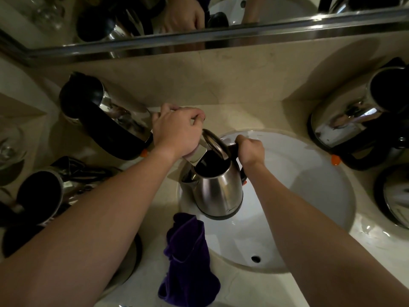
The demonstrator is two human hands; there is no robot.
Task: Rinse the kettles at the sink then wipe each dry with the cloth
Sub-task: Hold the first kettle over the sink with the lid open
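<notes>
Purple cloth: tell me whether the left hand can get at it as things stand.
Probably yes, once freed. The left hand is on the faucet handle; the purple cloth lies uncovered on the sink rim, below that forearm.

Kettle (218, 191) was brushed silver with black handle and base — orange tab at its side. Cloth (188, 260) was deep purple, plain. Sink (309, 196) white, surface (232, 116) beige marble.
</notes>
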